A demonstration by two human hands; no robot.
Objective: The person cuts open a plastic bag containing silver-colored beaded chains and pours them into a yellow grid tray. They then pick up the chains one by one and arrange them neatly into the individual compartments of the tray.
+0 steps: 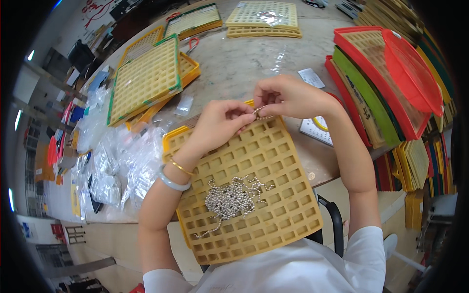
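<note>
A short length of ball chain (259, 112) is pinched between the fingertips of both hands at the far edge of a tan tray with many square pockets (278, 195). My left hand (220, 122) closes thumb and finger on one end, and my right hand (278, 97) grips the other close beside it. The tray leans from the table edge toward my lap. A tangled heap of silver ball chains (232, 198) lies on its middle, with one strand trailing toward the near left.
Clear plastic bags (107, 166) pile up on the left. Pocketed trays (146, 78) lie at the far left and more trays (264, 14) at the back. Red and green trays (371, 83) stack on the right. Red-handled scissors (193, 44) rest behind the left trays.
</note>
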